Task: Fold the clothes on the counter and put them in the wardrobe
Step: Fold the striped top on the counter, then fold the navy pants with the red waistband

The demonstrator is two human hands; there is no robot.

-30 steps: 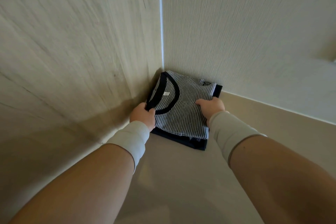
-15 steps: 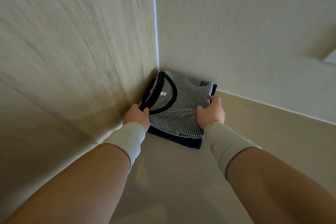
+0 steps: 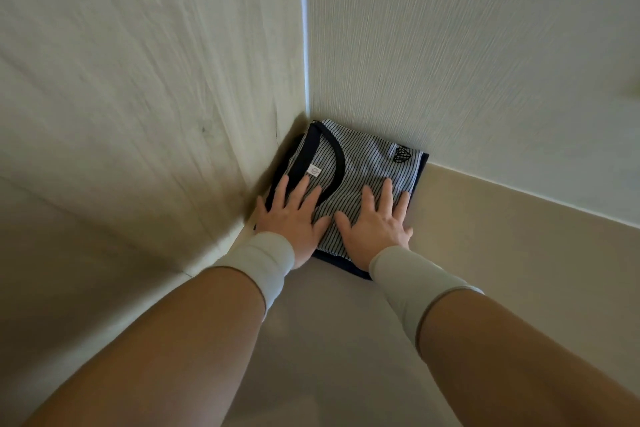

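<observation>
Both hands lie flat on a folded striped shirt (image 3: 360, 177) that sits pushed into the back left corner of the wardrobe shelf (image 3: 485, 253). The left hand (image 3: 294, 215) is spread wide, its fingers straight and fanned out, palm down on the near left part of the shirt, with the fingertips reaching the dark collar band (image 3: 337, 163) and lying just short of the small white label (image 3: 314, 170) inside the neck. The right hand (image 3: 375, 222) is spread just as wide beside it, palm pressed on the near right part of the striped cloth, its fingers pointing toward the back wall (image 3: 467, 62); its outer edge lies at the shirt's right border. Neither hand grips or pinches anything; they only rest on the cloth from above, thumbs nearly meeting in the middle. Under the striped shirt lies a dark folded garment (image 3: 346, 265), its edge showing along the near side and at the right rear corner. The pile touches the side wall (image 3: 138, 97) on the left and the back wall behind. A small dark emblem (image 3: 401, 154) shows on the shirt near the back. Pale sleeves (image 3: 263, 256) cover both wrists, and the forearms are bare.
</observation>
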